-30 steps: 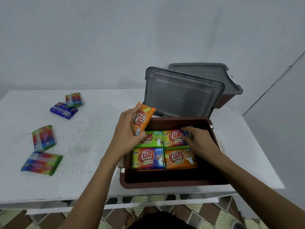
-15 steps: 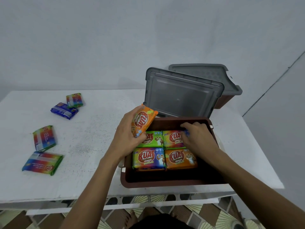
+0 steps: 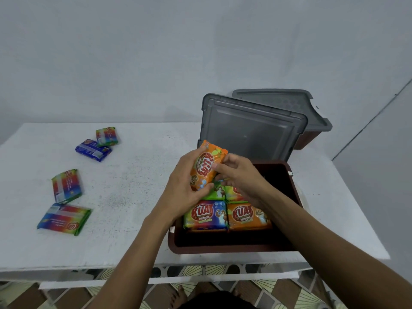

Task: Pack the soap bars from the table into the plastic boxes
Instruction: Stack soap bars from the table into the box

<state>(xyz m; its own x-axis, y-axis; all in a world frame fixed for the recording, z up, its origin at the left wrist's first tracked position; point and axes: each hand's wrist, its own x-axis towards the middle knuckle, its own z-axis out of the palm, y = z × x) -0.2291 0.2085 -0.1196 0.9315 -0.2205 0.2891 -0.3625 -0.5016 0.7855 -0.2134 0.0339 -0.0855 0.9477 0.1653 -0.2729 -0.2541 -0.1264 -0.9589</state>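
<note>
Clamped round an orange Kuat soap bar [image 3: 206, 167] with the fingers [image 3: 189, 158] of the left hand [image 3: 180, 190], pinched too, it seems, by the right hand [image 3: 242, 178], tilted just above the open brown plastic box [image 3: 223, 248] with four packed bars [image 3: 206, 216], on the white desk [image 3: 133, 186], four loose bars [image 3: 66, 186] well apart at left.

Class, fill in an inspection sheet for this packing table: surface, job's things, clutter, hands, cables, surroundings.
Surface: white table, speckled.
Job's things: open brown box with four packed bars showing; its grey lid propped behind it; second box, lidded, at the back; loose on the left, a blue bar and rainbow bars far, middle, near; orange soap bar held above the box.
Clutter: nothing seen.
Hands: left hand grips the orange soap bar; right hand holds its upper end.
Cables: nothing seen.
Surroundings: grey wall; patterned floor tiles below.
</note>
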